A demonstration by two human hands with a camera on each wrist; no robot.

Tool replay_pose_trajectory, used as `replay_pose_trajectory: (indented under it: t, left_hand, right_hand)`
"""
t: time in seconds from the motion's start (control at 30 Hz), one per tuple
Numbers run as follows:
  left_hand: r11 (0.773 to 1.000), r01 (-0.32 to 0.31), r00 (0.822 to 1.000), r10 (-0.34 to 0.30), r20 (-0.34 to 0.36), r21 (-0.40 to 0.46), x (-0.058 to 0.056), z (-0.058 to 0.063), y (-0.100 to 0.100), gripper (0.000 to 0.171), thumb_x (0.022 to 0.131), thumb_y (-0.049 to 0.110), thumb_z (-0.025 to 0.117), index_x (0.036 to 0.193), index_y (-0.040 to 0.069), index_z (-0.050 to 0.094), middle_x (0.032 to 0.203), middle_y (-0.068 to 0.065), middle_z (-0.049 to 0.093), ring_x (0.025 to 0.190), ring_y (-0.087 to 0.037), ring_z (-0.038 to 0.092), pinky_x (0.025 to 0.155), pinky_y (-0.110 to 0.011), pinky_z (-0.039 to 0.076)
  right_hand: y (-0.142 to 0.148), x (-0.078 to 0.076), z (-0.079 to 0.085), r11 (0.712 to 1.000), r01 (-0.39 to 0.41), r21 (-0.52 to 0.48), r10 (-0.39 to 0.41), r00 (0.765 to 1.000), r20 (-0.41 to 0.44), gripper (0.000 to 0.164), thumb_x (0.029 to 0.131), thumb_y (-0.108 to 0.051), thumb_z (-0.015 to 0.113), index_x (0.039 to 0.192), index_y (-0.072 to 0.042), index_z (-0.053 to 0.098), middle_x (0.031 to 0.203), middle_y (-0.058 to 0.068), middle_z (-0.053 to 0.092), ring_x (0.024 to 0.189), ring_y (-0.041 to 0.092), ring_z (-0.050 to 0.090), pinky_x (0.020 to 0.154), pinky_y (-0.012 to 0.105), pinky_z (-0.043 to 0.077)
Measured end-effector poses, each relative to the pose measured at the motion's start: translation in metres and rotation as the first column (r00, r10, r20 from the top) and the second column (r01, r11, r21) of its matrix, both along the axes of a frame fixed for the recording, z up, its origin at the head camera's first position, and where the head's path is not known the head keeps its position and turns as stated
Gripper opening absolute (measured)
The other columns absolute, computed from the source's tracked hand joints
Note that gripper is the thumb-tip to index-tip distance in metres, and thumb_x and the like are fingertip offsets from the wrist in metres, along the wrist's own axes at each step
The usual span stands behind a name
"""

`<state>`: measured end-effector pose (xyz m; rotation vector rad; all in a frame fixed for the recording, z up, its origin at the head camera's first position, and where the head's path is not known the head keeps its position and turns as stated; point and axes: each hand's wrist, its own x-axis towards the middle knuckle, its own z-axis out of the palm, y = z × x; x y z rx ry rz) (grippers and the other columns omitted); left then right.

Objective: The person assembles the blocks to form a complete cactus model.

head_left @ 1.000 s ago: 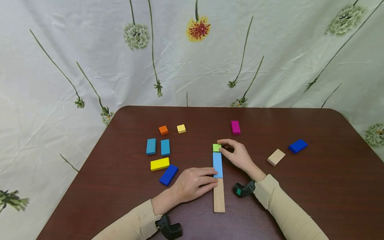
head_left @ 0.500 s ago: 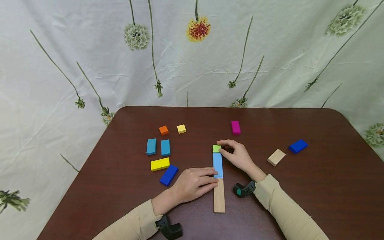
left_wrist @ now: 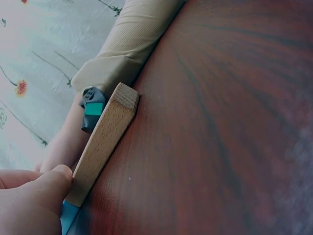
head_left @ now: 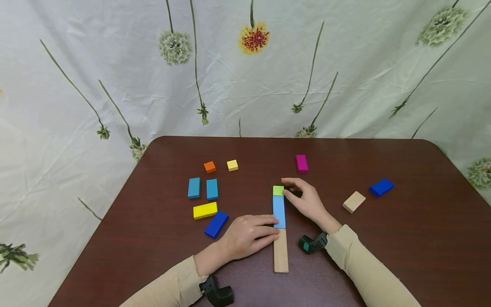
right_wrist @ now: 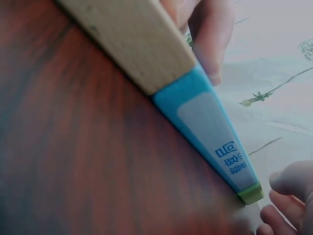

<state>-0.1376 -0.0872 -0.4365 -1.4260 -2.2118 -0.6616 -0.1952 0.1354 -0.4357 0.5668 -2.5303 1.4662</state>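
A straight row lies on the table: a long bare wood block, a light blue block with printing on its side, and a small green block at the far end. My left hand rests its fairly straight fingers on the row near the wood-blue joint; its thumb shows beside the wood block in the left wrist view. My right hand stands just right of the green block, finger and thumb apart, gripping nothing. A narrow gap shows between them in the right wrist view.
Left of the row lie orange and pale yellow cubes, two teal blocks, a yellow block and a dark blue block. Magenta, wood and blue blocks lie farther right.
My right hand's fingertips have drawn slightly right, off the green block, which has shifted a little toward the light blue block. The left hand has stayed in place.
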Motion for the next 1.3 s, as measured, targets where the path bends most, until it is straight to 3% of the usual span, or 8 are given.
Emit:
replay_pose_trajectory:
  t: [0.27,0.6,1.1,1.3]
  left_hand:
    - [1.000,-0.011,1.000,0.011,0.003,-0.010,0.001,0.000,0.001,0.020,0.089,0.028,0.065,0.102,0.018,0.075,0.113,0.001,0.066,0.111,-0.009,0.058,0.088,-0.024,0.048]
    - [1.000,-0.010,1.000,0.010,-0.015,-0.001,0.001,0.000,0.002,0.019,0.088,0.028,0.067,0.101,0.017,0.075,0.112,0.001,0.066,0.111,-0.009,0.058,0.090,-0.024,0.048]
    - [0.999,-0.024,1.000,0.024,-0.008,-0.026,0.001,0.000,0.000,0.020,0.089,0.029,0.065,0.103,0.018,0.075,0.113,0.002,0.066,0.113,-0.008,0.057,0.090,-0.024,0.047]
    - [0.999,-0.024,1.000,0.023,-0.007,-0.026,0.001,0.000,0.000,0.020,0.088,0.029,0.066,0.103,0.018,0.074,0.114,0.002,0.066,0.112,-0.008,0.057,0.090,-0.024,0.047]
  right_hand:
    - [0.005,0.010,0.003,0.996,0.087,-0.018,-0.088,0.994,-0.065,0.030,0.089,-0.012,0.065,0.118,-0.005,0.062,0.117,0.009,0.062,0.097,0.025,0.060,0.085,0.043,0.049]
    - [0.020,0.027,0.005,0.989,0.146,0.018,-0.141,0.976,-0.165,0.029,0.087,-0.010,0.067,0.115,-0.009,0.065,0.113,0.004,0.062,0.096,0.021,0.058,0.079,0.041,0.049]
    - [0.063,0.042,0.001,0.975,0.221,0.011,-0.209,0.940,-0.270,0.031,0.082,0.001,0.069,0.111,-0.005,0.066,0.110,0.006,0.063,0.092,0.021,0.056,0.079,0.023,0.043]
    - [0.080,0.048,0.001,0.962,0.275,-0.004,-0.264,0.921,-0.288,0.031,0.081,0.003,0.069,0.111,-0.005,0.066,0.108,0.009,0.063,0.088,0.020,0.054,0.069,0.018,0.041]
